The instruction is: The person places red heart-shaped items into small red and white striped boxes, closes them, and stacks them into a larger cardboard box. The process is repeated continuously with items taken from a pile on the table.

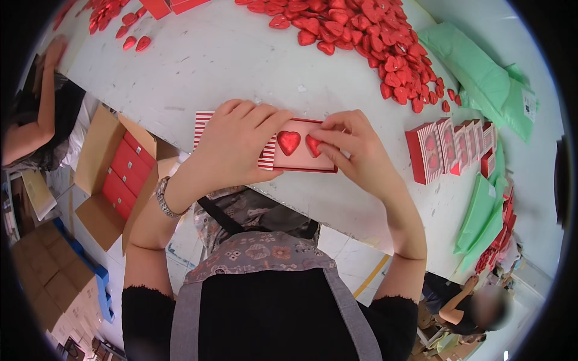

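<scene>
In front of me on the white table (198, 72) lies a small red box (301, 163) with a pale pink inside. Its red-and-white striped sleeve (203, 125) covers the left part, and the tray sticks out to the right. My left hand (235, 143) wraps over the sleeve and holds the box. One red foil-wrapped heart (289, 143) lies in the tray near the sleeve's edge. Between thumb and fingers, my right hand (355, 147) pinches a second red foil-wrapped heart (312, 145) over the tray's right part. My fingers partly cover that heart.
A large heap of red foil hearts (361, 36) spreads at the far side. Several filled striped boxes (428, 153) stand in a row at right, near green bags (475, 66). An open carton (96, 156) with red boxes stands at left. Other people work at both sides.
</scene>
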A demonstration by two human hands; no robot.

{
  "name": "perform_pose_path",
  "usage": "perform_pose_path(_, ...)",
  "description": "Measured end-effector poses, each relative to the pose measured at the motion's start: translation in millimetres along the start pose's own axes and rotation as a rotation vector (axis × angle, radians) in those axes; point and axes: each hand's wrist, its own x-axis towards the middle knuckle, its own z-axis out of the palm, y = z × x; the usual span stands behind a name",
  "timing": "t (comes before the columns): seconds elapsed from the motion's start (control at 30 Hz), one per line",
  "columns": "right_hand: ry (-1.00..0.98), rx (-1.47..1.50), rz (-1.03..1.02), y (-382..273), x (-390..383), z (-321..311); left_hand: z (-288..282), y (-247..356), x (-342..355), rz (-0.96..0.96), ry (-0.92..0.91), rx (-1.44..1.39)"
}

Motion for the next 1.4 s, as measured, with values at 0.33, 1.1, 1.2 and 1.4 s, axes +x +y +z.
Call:
perform_pose_path(0.33, 0.207, -0.267, -0.137, -3, -4, 17, -1, -1, -1, -0.001, 0.005, 0.023)
perform_pose_path(1.1, 0.038, -0.282, -0.169, -5, -6, 37, -1, 5, -13, -0.063, 0.147, 0.147)
perform_pose_path(1.2, 0.054, -0.133, -0.167, -2, -8, 39, 6, 13, -3, -0.041, 0.149, 0.124)
perform_pose_path(1.4, 0.162, 0.661, -0.097, -5, -14, 61, 29, 34, 13, 0.021, 0.231, 0.016)
